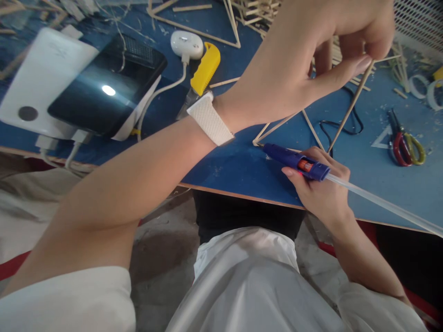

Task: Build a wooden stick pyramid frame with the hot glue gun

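Observation:
My left hand [311, 60] is raised above the blue table [235, 170], with a white strap on its wrist. Its thumb and fingers pinch the top of a thin wooden stick [349, 110] that slants down to a frame of sticks [277, 127] lying on the table. My right hand [321, 189] grips a blue glue gun [294, 160] near the table's front edge. The gun's nozzle touches a corner joint of the stick frame. A clear glue stick [380, 203] trails out of the gun's back toward the right.
A yellow-handled utility knife [202, 74], a white charger [187, 44] with its cable, and a dark phone [107, 87] on a white power bank [41, 78] lie at the left. Scissors [403, 143] and a black cord [341, 127] lie at the right. More stick structures [256, 14] stand at the back.

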Tool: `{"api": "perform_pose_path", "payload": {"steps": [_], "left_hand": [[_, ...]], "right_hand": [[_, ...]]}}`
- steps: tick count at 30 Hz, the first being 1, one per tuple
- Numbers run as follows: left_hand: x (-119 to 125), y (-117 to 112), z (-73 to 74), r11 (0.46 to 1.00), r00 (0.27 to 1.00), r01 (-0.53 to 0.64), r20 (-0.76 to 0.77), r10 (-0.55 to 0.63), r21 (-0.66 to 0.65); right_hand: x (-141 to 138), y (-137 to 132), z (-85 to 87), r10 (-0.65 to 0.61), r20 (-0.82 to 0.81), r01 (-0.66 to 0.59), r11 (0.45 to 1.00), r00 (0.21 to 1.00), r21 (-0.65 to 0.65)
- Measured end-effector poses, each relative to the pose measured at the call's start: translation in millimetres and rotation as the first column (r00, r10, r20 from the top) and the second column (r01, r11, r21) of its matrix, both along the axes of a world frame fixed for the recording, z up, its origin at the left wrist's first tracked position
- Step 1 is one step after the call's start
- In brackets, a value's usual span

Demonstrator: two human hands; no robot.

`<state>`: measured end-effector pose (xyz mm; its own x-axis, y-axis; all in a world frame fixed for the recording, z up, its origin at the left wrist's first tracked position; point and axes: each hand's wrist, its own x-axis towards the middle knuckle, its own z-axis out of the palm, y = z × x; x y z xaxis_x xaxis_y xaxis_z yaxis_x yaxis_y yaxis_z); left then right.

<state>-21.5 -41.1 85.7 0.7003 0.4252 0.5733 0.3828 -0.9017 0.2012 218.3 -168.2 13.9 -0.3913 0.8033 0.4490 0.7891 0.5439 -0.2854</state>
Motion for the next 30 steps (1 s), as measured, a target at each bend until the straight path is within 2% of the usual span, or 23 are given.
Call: {"api": "perform_pose_path", "payload": {"steps": [3,6,10,12,16,19,24,30], "left_hand": [[-3.4,2.9,-4.7,0.996,0.996,0.083,0.034,-0.084,0.030],[-4.3,4.0,-7.3,0.994,0.990,0.112,0.089,-0.111,-0.008],[1.0,-0.6,-2.4,0.989,0.986,0.048,0.166,-0.025,-0.139],[4.9,-4.1,2.7,0.982,0.990,-0.004,0.141,0.031,-0.189],[9.6,-8.4,10.1,0.983,0.995,-0.050,0.071,0.063,-0.175],[9.4,-8.1,8.8,0.987,0.995,-0.064,0.060,0.074,-0.147],[7.9,-1.9,4.0,0.989,0.985,0.018,0.170,0.008,-0.149],[9.4,8.9,7.5,0.980,0.990,0.083,0.124,-0.061,-0.183]], "right_hand": [[0.0,-0.6,-0.5,-0.001,0.003,0.001,1.000,1.000,-0.009],[0.9,-1.1,-1.0,0.001,-0.018,-0.001,1.000,1.000,-0.013],[3.6,-2.9,0.4,-0.028,-0.072,0.027,1.000,0.997,-0.016],[5.4,-4.1,2.4,-0.015,-0.134,0.014,1.000,0.991,-0.010],[8.8,-4.7,6.9,0.034,-0.239,-0.048,0.997,0.970,-0.053],[9.6,-3.3,8.9,0.031,-0.209,-0.047,0.996,0.977,-0.073],[6.1,-1.4,9.4,0.122,-0.113,-0.126,0.992,0.986,-0.027],[-0.2,-2.5,9.0,0.114,0.021,-0.114,0.993,0.993,0.027]]}}
